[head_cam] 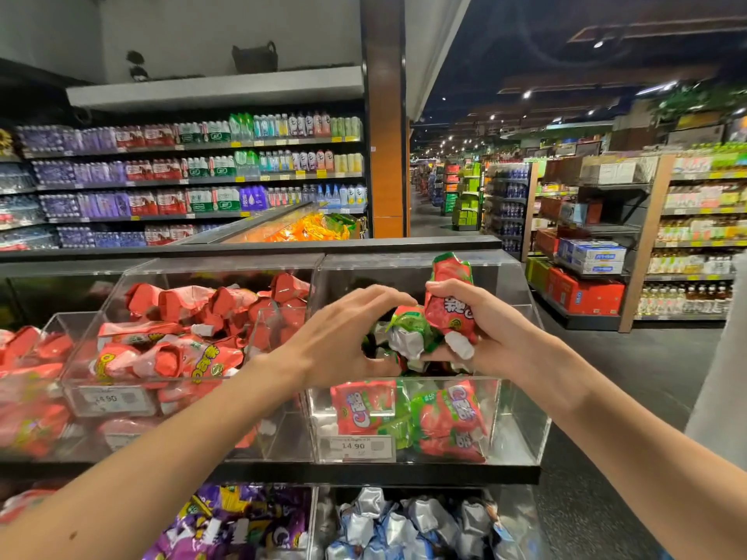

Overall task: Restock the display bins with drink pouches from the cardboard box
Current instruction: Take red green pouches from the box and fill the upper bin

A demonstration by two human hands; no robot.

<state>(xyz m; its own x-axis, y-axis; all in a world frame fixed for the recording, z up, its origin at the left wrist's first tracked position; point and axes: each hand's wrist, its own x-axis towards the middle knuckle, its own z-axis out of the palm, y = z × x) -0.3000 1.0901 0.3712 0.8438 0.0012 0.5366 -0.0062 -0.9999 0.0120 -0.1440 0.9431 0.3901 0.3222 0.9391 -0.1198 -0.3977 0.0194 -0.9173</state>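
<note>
Both my hands are over the right clear acrylic bin [521, 422] on the upper row. My right hand [481, 329] grips a red-and-green strawberry drink pouch [450, 293] upright, its white cap pointing down. My left hand [347, 337] has curved fingers laid over a second pouch [408, 329] beside it, thumb underneath. More strawberry pouches [444, 418] lie in the bottom of this bin behind a 14.90 price tag [355, 446]. The cardboard box is out of view.
The bin to the left [161, 329] is heaped with red pouches. Below are bins of purple pouches [242, 523] and silver-blue pouches [404, 527]. Drink shelves [194, 175] stand behind; an aisle [630, 369] opens to the right with more shelving.
</note>
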